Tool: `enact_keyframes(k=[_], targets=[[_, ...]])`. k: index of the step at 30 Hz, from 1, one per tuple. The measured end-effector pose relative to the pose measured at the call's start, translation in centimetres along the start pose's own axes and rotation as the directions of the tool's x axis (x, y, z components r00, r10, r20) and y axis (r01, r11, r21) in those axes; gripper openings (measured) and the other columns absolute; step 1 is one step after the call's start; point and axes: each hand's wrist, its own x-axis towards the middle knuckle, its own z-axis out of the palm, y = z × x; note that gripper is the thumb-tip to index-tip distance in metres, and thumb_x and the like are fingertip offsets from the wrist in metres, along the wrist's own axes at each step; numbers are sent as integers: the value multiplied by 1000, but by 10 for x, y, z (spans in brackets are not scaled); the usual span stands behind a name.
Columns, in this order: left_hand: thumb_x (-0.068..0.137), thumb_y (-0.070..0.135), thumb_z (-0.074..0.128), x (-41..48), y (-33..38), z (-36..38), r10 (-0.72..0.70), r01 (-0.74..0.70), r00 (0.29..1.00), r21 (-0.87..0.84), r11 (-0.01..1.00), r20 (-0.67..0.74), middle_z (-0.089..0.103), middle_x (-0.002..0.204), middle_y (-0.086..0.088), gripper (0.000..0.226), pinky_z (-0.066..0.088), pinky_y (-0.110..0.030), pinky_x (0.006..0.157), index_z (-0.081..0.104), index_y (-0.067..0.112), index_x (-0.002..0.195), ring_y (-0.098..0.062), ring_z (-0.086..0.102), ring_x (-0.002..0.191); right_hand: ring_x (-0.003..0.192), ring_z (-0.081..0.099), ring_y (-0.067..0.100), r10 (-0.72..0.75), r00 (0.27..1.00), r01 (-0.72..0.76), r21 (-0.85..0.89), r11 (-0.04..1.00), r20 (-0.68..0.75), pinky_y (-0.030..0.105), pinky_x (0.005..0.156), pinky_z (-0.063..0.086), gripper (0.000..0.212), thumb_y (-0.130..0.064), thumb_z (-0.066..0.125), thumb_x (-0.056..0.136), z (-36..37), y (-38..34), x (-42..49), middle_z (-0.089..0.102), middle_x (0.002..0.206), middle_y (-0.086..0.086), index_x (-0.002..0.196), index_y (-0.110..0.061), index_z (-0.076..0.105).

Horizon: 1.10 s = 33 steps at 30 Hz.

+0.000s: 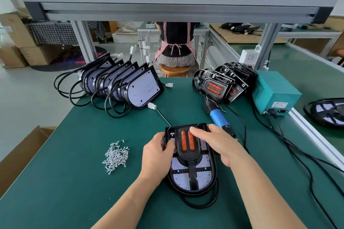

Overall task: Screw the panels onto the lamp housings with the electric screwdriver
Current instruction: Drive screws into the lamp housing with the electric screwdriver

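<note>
On the green worktop (74, 182) a housing (191, 178) is lying centrally, the panel (188, 147) sitting on it. The left hand (156, 152) is pinching the panel's left edge with curled fingers. The right hand (219, 145) is resting loose fingers on top. The screwdriver (218, 117) is lying just behind.

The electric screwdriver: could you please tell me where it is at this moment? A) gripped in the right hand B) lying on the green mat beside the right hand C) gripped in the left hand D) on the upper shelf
B: the electric screwdriver lies unheld on the green mat, while the right hand rests on the panel and the left hand holds its left edge.
</note>
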Motion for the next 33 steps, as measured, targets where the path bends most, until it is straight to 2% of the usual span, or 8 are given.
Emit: enact_keyframes(k=[7,12,15,18,22,27,30,33], targets=[[92,24,68,-1,-1,1,25,-25,1000,-13,1000,2,75,82,1,15,56,-35,79,65,38,91,-22,68,83,88,76,18,-12,994,-6,165,986,106,37,90,58,33,-10,84,79,-3,2,-2,79,96,4,108,-9,70],[97,32,59,0,-1,1,47,-47,999,-20,999,-22,72,81,10,13,48,-13,67,71,30,93,-9,64,76,84,74,24,-16,994,-14,265,964,111,42,87,59,34,0,83,76,-10,1,-6,78,97,12,107,-3,69],[100,39,49,-2,3,1,33,-33,999,-42,999,-7,63,68,11,34,44,-18,64,62,22,75,-10,54,67,93,73,29,-65,997,53,277,959,34,46,94,56,39,-4,86,70,-17,-3,-10,77,99,12,105,-4,68],[102,37,45,1,5,7,12,-11,1000,67,998,-18,65,76,-6,38,45,-35,73,63,9,85,-25,56,76,91,72,21,-168,984,176,240,955,-50,38,88,54,46,-17,83,61,-27,-11,-18,77,94,5,102,-6,67],[94,25,60,3,12,23,63,-64,998,300,952,14,61,82,13,12,37,-26,69,71,23,99,-12,56,76,77,70,14,-302,937,340,255,905,-174,37,79,54,33,-6,80,70,-50,-26,-32,75,87,2,100,-4,67],[91,25,64,4,22,51,102,-124,992,348,930,80,57,82,14,9,38,-25,69,70,24,98,-10,53,74,82,71,23,-385,872,466,277,840,-302,39,82,57,34,-15,75,64,-95,-41,-55,75,91,8,98,-8,72],[91,24,65,6,26,62,110,-138,989,333,933,102,59,81,12,5,39,-24,68,67,29,93,-6,55,73,64,65,22,-417,812,550,294,782,-408,32,62,56,13,-3,71,78,-129,-47,-68,72,78,5,86,-13,71],[90,23,66,6,25,67,122,-147,988,346,927,93,59,80,12,13,37,-22,61,62,34,84,-4,55,72,63,69,20,-389,751,596,294,747,-534,29,56,57,14,-4,69,83,-170,-53,-80,74,77,3,80,-17,75]])
